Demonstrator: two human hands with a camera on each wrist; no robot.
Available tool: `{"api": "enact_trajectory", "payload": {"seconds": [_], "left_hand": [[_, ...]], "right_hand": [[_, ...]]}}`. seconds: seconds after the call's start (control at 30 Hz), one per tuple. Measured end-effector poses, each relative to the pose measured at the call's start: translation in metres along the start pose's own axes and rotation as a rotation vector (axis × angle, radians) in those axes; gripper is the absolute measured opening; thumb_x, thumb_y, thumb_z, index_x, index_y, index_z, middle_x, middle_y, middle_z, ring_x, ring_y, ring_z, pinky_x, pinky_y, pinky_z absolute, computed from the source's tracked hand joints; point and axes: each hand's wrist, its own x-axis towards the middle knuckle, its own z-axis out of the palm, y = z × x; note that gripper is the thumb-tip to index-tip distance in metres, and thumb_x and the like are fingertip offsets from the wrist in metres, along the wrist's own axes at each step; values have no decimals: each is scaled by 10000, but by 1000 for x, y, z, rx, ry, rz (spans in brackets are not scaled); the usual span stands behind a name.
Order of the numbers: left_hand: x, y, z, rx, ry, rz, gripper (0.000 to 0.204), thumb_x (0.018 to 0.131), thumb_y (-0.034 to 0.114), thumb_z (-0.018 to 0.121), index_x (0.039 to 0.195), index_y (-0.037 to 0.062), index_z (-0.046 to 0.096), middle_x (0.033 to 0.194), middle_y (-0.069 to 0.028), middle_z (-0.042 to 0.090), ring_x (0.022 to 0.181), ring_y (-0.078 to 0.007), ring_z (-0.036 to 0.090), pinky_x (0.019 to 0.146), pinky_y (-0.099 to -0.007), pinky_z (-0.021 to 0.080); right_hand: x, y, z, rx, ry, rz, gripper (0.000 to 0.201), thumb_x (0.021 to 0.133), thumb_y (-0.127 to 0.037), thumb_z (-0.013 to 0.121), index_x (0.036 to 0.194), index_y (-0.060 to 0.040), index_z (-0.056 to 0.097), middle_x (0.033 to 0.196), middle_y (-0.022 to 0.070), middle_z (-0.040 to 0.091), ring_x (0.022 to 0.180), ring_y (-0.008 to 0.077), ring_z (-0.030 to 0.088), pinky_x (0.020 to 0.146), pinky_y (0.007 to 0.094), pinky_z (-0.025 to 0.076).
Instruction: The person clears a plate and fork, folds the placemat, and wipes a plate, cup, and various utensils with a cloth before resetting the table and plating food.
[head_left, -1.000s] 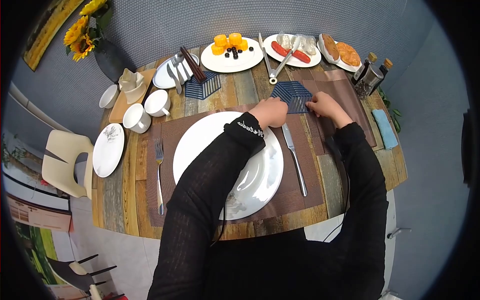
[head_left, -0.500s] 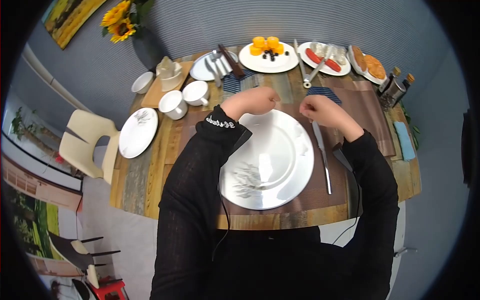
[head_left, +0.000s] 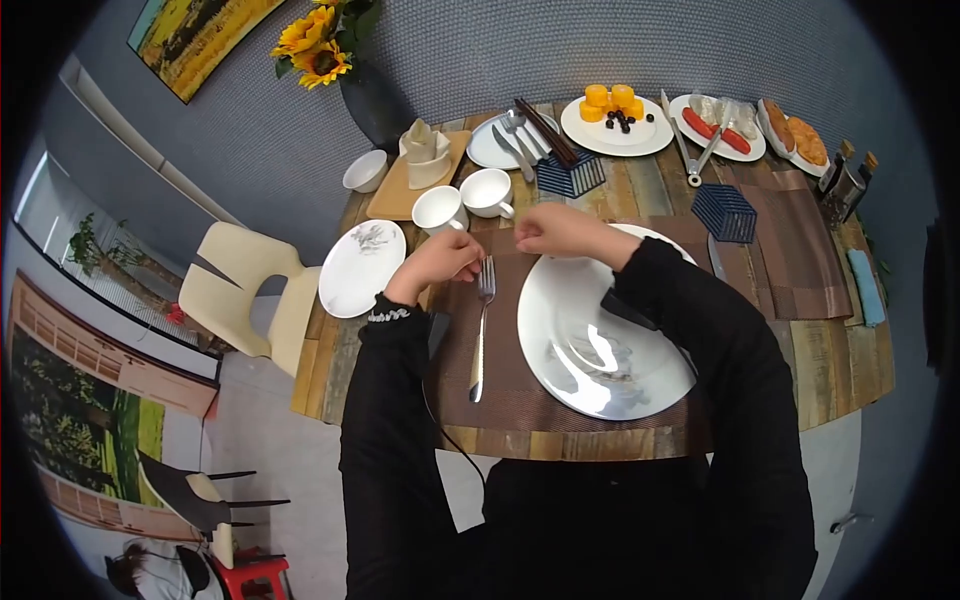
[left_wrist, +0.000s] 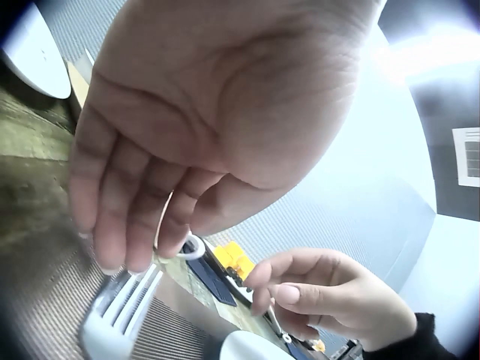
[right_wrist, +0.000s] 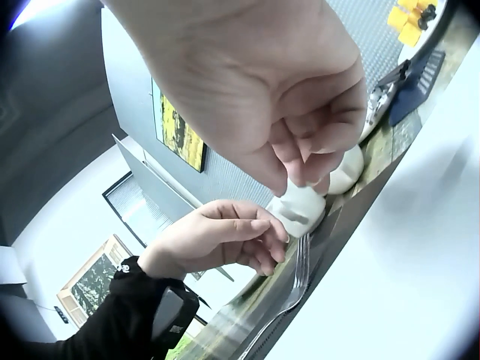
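Observation:
In the head view, the left hand [head_left: 440, 265] hovers beside the tines of a fork [head_left: 481, 335], fingers loosely bent and holding nothing. Its fingertips hang just above those tines in the left wrist view. The right hand [head_left: 570, 232] is over the upper left rim of the large white plate [head_left: 600, 375], back of the hand up. Loosely curled fingers with nothing between them show on the right hand [left_wrist: 330, 289] in the left wrist view. The fork lies on the brown placemat [head_left: 455, 375], left of the plate. The right forearm hides part of the plate and knife [head_left: 716, 258].
Two white cups [head_left: 438, 208] and an oval plate [head_left: 362, 268] stand to the left. Along the back are a cutlery plate [head_left: 480, 150], a fruit plate [head_left: 655, 135], sausages [head_left: 735, 140], tongs [head_left: 693, 178] and bread [head_left: 805, 140]. A blue hexagonal trivet [head_left: 725, 212] lies right.
Both hands have moved left, away from the right-hand blue trivet and knife: the left hand to the fork, the right hand over the plate's upper left. The head view has shifted left.

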Motion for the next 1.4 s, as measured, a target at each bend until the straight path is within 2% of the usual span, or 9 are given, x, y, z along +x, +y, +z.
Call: {"api": "enact_trajectory", "payload": {"seconds": [0.1, 0.17, 0.23, 0.33, 0.57, 0.7, 0.93, 1.13, 1.4], "left_hand": [[-12, -18, -14, -50, 168, -116, 179, 813, 141, 454, 843, 4, 565, 689, -49, 579, 572, -131, 569, 524, -229, 465], [-14, -33, -19, -54, 222, -166, 198, 807, 105, 430, 939, 0, 534, 761, -67, 565, 582, -134, 556, 511, -237, 461], [-7, -59, -20, -101, 445, -118, 292, 823, 82, 426, 1103, 1, 441, 964, -68, 528, 739, -120, 565, 590, -240, 471], [-2, -64, -18, -273, 511, 40, 404, 797, 36, 426, 1194, 3, 358, 1055, -62, 463, 857, -103, 500, 644, -239, 458], [35, -83, -21, -447, 631, 109, 498, 710, -46, 395, 1203, 12, 369, 994, -12, 461, 803, -74, 431, 635, -203, 405], [40, -82, -21, -503, 485, 121, 426, 674, -67, 388, 1087, 3, 461, 887, -33, 505, 690, -87, 451, 593, -202, 384], [17, -57, -10, -493, 536, 127, 388, 659, -83, 391, 1032, -15, 473, 856, -55, 528, 678, -106, 477, 551, -207, 367], [-20, -20, -2, -505, 433, 201, 460, 688, -60, 385, 1146, -28, 413, 1089, -87, 480, 995, -155, 454, 797, -247, 367], [-22, 53, 46, -529, 243, 344, 480, 735, -2, 402, 1214, 15, 374, 1136, -32, 445, 1005, -84, 406, 815, -212, 361]], "right_hand": [[25, -11, 22, 136, 37, 57, 241, 701, -201, 625, 817, 4, 569, 679, 109, 605, 564, 198, 595, 542, 309, 468], [40, -19, 32, 271, 23, 145, 279, 752, -202, 604, 900, 23, 531, 660, 82, 587, 482, 155, 553, 457, 271, 440], [55, -26, 40, 305, -2, 204, 251, 771, -205, 589, 872, 16, 526, 644, 62, 583, 444, 124, 537, 400, 256, 431], [81, -17, 58, 327, 12, 300, 226, 816, -224, 529, 827, 2, 531, 591, 45, 565, 432, 120, 532, 366, 254, 427], [87, -17, 68, 469, -30, 331, 288, 856, -261, 468, 772, 3, 544, 572, 38, 559, 436, 113, 529, 376, 244, 423], [92, -14, 72, 485, -22, 366, 303, 869, -283, 429, 761, -24, 544, 556, 32, 542, 410, 106, 491, 360, 234, 384], [87, -19, 66, 535, -39, 351, 286, 863, -285, 438, 737, -49, 540, 539, 19, 515, 398, 92, 435, 349, 227, 326], [55, -42, 27, 660, -129, 303, 294, 853, -306, 461, 713, -60, 541, 531, -8, 447, 424, 75, 390, 372, 216, 289], [-22, -34, -43, 489, -72, 291, 294, 841, -335, 474, 718, -79, 548, 556, -25, 464, 467, 63, 419, 407, 205, 306]]}}
